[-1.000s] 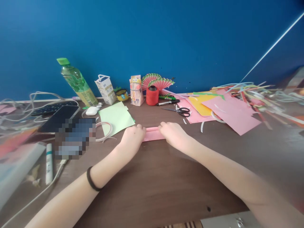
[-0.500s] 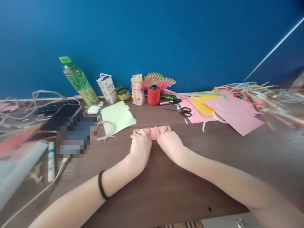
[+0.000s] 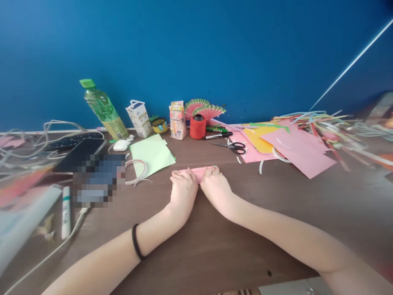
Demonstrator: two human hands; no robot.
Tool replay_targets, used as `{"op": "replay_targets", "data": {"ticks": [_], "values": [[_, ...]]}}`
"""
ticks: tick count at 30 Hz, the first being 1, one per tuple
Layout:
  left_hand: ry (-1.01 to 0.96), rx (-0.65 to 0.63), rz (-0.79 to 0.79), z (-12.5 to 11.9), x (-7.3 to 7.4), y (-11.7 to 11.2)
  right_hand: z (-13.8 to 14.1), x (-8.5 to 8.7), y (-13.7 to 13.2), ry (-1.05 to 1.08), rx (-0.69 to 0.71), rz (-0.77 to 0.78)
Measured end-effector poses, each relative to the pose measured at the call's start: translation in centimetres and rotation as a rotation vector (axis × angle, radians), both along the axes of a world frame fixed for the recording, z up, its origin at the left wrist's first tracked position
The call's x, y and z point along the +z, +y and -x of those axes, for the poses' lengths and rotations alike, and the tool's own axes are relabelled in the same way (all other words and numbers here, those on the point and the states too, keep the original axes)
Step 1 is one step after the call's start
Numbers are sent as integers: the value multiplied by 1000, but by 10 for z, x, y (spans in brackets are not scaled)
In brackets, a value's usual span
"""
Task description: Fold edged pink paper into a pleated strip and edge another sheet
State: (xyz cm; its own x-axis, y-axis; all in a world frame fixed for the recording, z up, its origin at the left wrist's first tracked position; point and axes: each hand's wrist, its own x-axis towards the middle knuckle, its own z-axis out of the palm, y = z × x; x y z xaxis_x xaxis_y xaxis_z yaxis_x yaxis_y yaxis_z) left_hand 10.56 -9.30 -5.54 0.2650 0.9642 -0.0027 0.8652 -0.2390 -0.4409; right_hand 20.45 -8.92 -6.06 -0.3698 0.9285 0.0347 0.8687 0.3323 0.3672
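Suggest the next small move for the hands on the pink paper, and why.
Probably ease the left hand and right hand apart along the pink paper, pressing lightly. Both have fingers on it, close together, with only a short stretch showing between them, so outward strokes would likely flatten it evenly.

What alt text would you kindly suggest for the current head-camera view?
A person's left hand and right hand touch a pink paper strip on a brown table; beyond are black scissors, a red spool and green paper.
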Motion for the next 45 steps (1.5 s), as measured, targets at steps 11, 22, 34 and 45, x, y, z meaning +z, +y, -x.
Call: {"op": "replay_targets", "data": {"ticks": [11,22,34,45], "values": [[-236,-234,46,26,10,32,-38,23,43,365,193,140],[-517,-352,162,44,19,45,-45,24,51,606,209,338],[-866,-375,324,55,11,61,-47,31,48,706,175,399],[-728,-466,56,62,37,61,-56,47,51,511,394,83]]}}
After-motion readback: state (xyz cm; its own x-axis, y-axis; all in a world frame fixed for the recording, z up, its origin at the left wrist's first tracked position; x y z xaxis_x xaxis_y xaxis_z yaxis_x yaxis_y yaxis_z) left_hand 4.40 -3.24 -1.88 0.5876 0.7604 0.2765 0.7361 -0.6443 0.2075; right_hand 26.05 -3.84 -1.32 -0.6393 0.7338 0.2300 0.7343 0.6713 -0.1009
